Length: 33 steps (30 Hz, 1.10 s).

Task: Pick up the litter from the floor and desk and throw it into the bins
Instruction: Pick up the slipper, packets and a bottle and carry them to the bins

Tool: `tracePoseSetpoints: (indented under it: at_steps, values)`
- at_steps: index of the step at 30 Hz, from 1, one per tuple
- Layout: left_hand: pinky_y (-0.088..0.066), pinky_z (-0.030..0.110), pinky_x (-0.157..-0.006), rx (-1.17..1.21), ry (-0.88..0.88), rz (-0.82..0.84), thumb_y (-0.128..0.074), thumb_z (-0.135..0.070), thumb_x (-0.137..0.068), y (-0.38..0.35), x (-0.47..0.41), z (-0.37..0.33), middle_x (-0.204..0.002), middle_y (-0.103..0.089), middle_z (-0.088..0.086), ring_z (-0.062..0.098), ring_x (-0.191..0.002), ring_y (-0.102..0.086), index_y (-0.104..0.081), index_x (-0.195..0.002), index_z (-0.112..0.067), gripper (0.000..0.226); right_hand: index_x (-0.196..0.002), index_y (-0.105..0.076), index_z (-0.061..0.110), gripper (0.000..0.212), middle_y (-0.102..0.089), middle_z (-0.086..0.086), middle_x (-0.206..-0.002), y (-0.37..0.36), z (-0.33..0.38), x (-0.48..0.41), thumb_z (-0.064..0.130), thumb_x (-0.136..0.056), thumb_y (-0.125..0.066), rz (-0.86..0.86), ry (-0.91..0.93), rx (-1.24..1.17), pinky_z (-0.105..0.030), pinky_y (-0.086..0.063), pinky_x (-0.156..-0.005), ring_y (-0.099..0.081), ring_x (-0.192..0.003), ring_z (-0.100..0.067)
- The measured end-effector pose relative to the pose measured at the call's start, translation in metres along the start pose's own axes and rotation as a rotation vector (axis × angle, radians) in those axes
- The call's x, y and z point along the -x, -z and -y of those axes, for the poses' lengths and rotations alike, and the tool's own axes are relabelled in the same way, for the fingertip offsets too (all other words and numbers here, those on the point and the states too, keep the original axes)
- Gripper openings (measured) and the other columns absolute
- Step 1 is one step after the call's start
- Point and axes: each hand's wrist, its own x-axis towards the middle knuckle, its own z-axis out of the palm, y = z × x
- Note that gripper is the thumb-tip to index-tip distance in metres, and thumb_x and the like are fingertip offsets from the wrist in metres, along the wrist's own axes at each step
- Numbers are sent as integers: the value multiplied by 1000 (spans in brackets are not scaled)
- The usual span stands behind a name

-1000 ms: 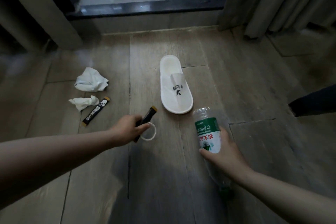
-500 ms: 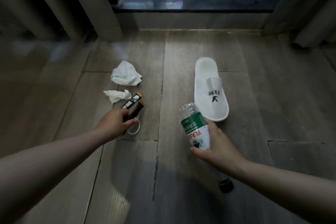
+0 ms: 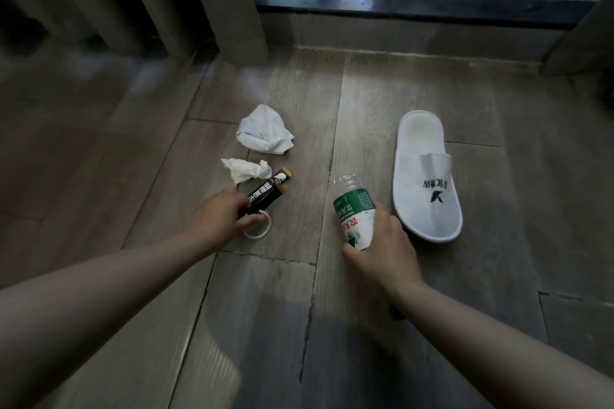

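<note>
The left hand (image 3: 221,216) is low over the floor (image 3: 365,109), its fingers curled round a black sachet (image 3: 267,205) and a clear ring (image 3: 257,228) that hangs just under the thumb. A second sachet (image 3: 277,180) lies on the floor right at the fingertips, alongside the held one. I cannot tell whether the fingers touch it. A small tissue (image 3: 247,169) lies just beyond the fingertips, and a big tissue (image 3: 265,129) lies farther out. The right hand (image 3: 385,242) grips a bottle (image 3: 354,212) clear of the floor, fingers wrapped round its labelled middle. A slipper (image 3: 427,176) lies just beside those fingers. No bin is in view.

The step looks like adding the second sachet to an already full hand. It would go best if the thumb and inner fingers keep pinning the held sachet and ring while the free fingertips pinch the second sachet near its closer end. The flat packet may need sliding first to raise an edge. Opening the hand wide would likely drop the ring.
</note>
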Motion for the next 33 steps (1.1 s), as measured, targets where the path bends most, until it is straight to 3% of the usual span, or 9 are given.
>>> tracePoseSetpoints:
  at_steps: [4, 7, 11, 13, 17, 20, 24, 30, 33]
  values:
    - [-37, 31, -64, 2, 12, -15, -71, -40, -80, 5, -16, -1, -93, -54, 6, 25, -87, -55, -58, -79, -15, 28, -137, -33, 20, 83, -52, -4, -111, -3, -4, 2, 42, -67, -72, -42, 14, 13, -38, -49, -82, -55, -101, -24]
    - [-43, 33, -73, 74, 82, -71, -71, -48, -77, 1, -23, -1, -100, -53, 6, 25, -94, -54, -61, -91, -13, 39, -139, -31, 20, 85, -51, -4, -112, -3, -3, 3, 43, -69, -72, -48, 20, 25, -39, -49, -83, -54, -102, -23]
    - [-43, 36, -93, 40, 53, -5, -67, -76, -52, 1, -19, 5, -120, -49, 1, 21, -113, -46, -51, -122, -22, 90, -140, -30, 21, 85, -51, -3, -112, -3, -4, 3, 42, -70, -72, -58, 33, 13, -38, -49, -83, -54, -101, -22]
    - [-41, 37, -97, -11, 27, 45, -73, -75, -46, 1, -18, 3, -124, -45, 1, 22, -118, -41, -44, -131, -22, 104, -140, -30, 21, 86, -51, -2, -112, -3, -4, 2, 43, -69, -73, -61, 36, 17, -36, -49, -82, -53, -100, -21]
    - [-40, 35, -92, -23, 45, -3, -79, -55, -61, -3, -28, -6, -124, -49, 7, 26, -115, -45, -52, -123, -15, 78, -142, -29, 20, 88, -51, -4, -115, -4, -3, 3, 43, -70, -73, -60, 32, 28, -38, -49, -85, -53, -103, -22]
    - [-37, 30, -71, 20, 85, 13, -77, -44, -69, -3, -34, -14, -103, -55, 4, 23, -98, -53, -58, -101, -12, 49, -143, -27, 20, 89, -51, -4, -116, -4, -3, 3, 45, -70, -72, -60, 31, 32, -40, -49, -87, -53, -105, -22]
    - [-28, 29, -52, 53, 154, 64, -73, -44, -75, -3, -34, -18, -80, -52, -3, 19, -77, -53, -54, -82, -16, 35, -143, -27, 20, 89, -51, -4, -116, -4, -4, 3, 44, -70, -72, -57, 33, 32, -40, -49, -87, -53, -105, -22]
    - [-36, 29, -58, 182, 181, -31, -77, -36, -73, 1, -33, -13, -79, -57, -3, 17, -76, -54, -58, -82, -16, 29, -144, -28, 19, 89, -51, -5, -117, -4, -3, 3, 43, -71, -72, -67, 33, 36, -38, -47, -88, -53, -108, -23]
    - [-37, 31, -60, 127, 86, -83, -76, -30, -76, 19, -42, -13, -83, -59, 3, 23, -79, -57, -58, -81, -15, 23, -143, -28, 19, 89, -52, -4, -117, -4, -4, 3, 43, -70, -72, -70, 33, 32, -38, -47, -88, -53, -107, -23]
